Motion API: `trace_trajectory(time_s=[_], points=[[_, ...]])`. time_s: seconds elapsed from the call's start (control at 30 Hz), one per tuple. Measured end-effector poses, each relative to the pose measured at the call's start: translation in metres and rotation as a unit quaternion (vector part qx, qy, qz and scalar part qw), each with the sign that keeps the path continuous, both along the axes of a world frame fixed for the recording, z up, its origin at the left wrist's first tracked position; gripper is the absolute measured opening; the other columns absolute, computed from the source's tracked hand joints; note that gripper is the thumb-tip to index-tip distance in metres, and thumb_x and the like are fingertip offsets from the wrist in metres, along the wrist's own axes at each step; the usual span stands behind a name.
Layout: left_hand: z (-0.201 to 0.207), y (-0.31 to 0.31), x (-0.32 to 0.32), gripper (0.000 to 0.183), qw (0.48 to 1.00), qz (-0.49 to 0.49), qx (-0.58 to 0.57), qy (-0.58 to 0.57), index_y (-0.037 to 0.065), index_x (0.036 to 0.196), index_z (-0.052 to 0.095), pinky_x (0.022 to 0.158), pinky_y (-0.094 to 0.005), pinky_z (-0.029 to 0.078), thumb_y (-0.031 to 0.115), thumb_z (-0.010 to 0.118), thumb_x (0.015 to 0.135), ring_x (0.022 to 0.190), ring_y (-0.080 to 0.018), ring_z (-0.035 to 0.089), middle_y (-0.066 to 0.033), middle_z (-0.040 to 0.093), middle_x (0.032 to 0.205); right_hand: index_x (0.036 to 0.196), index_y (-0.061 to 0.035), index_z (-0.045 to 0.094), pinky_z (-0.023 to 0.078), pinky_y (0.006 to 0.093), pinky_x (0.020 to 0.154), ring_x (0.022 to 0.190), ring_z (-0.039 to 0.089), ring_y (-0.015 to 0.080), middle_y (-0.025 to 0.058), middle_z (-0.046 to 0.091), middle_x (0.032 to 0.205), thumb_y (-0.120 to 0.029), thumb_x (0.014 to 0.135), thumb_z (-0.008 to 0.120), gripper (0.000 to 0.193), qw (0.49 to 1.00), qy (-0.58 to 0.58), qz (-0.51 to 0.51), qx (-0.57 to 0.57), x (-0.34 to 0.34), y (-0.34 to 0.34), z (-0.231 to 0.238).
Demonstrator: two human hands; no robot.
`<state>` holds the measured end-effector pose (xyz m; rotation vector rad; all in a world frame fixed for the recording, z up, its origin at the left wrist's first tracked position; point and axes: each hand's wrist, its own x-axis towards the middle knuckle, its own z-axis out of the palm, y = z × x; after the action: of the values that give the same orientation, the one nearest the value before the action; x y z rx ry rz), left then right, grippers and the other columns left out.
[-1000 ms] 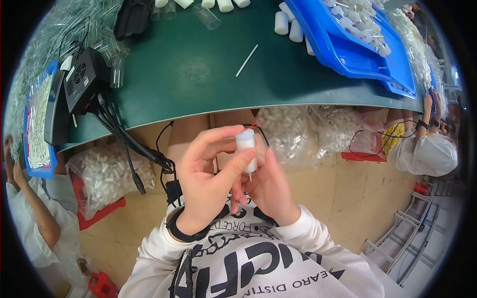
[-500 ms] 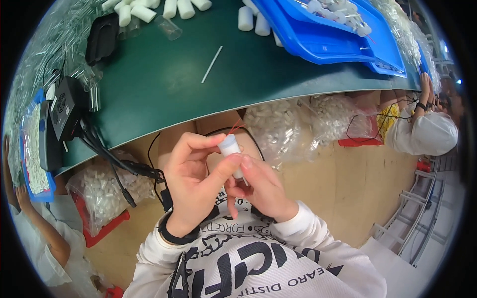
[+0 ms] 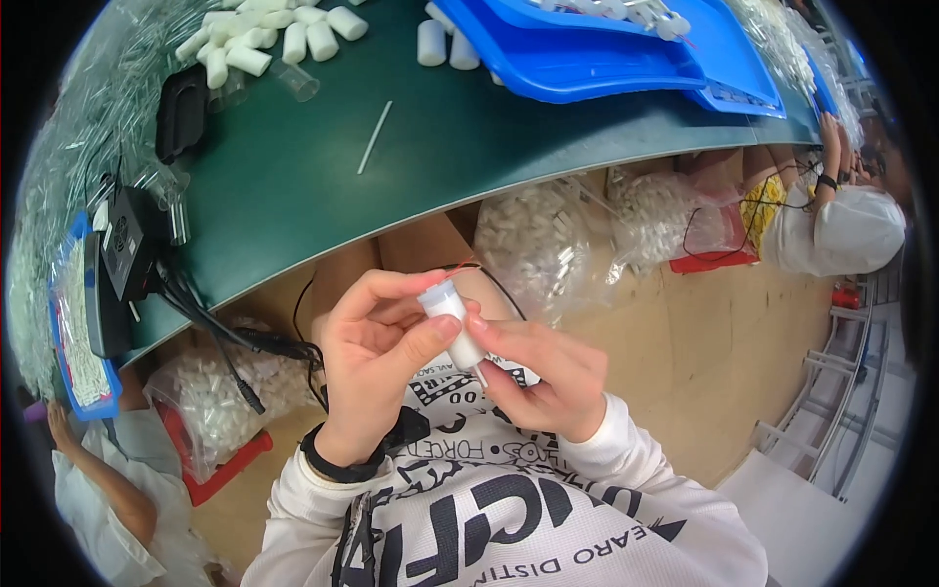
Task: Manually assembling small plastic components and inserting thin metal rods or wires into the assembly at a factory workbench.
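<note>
In front of my chest I hold a white cylindrical tube [image 3: 458,333] with a translucent cap-like upper end, tilted. Fine red wire [image 3: 468,264] sticks up by that end, and a thin white rod [image 3: 480,376] pokes out of the lower one. My left hand [image 3: 381,357] is closed on the tube, thumb on its side and index finger at the top. Fingers of my right hand [image 3: 548,370] close around its lower part, the index finger against the side and the thumb by the thin rod.
On the green table [image 3: 293,186] lie a thin white stick [image 3: 375,137], white cylinders [image 3: 249,61], clear tubes [image 3: 298,83] and blue trays [image 3: 606,78]. A black device [image 3: 132,240] with cables stands left. Bags of white pieces [image 3: 538,240] sit below. Co-workers [image 3: 846,230] are on both sides.
My right hand has shifted down and right along the tube, its fingers now at the lower part. My left hand keeps its grip. The whole view has shifted slightly.
</note>
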<state>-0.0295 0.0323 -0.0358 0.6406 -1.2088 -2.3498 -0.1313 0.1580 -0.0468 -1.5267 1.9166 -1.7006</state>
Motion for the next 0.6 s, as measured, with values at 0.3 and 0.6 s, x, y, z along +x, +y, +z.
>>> trace_trajectory(time_s=[0.3, 0.6], points=[[-0.015, 0.021, -0.009, 0.028, 0.998, -0.061, 0.033, -0.009, -0.003, 0.111, 0.049, 0.086, -0.0318, 0.049, -0.006, 0.056, 0.083, 0.096, -0.0203, 0.061, -0.0180, 0.062, 0.105, 0.096, 0.0023, 0.066, 0.052, 0.0273, 0.062, 0.069, 0.067, 0.0220, 0.0150, 0.068, 0.085, 0.004, 0.066, 0.069, 0.031, 0.998, -0.066, -0.016, -0.003, -0.008, 0.031, -0.010], [0.011, -0.015, -0.015, 0.051, 0.936, -0.248, -0.194, -0.155, 0.002, 0.128, 0.044, 0.085, -0.0285, 0.046, 0.011, 0.064, 0.083, 0.094, -0.0168, 0.061, -0.0149, 0.064, 0.101, 0.110, -0.0075, 0.063, 0.052, 0.0296, 0.071, 0.080, 0.066, 0.0207, 0.0134, 0.067, 0.093, -0.006, 0.077, 0.064, 0.034, 0.913, -0.042, -0.282, 0.291, -0.156, 0.101, -0.173]])
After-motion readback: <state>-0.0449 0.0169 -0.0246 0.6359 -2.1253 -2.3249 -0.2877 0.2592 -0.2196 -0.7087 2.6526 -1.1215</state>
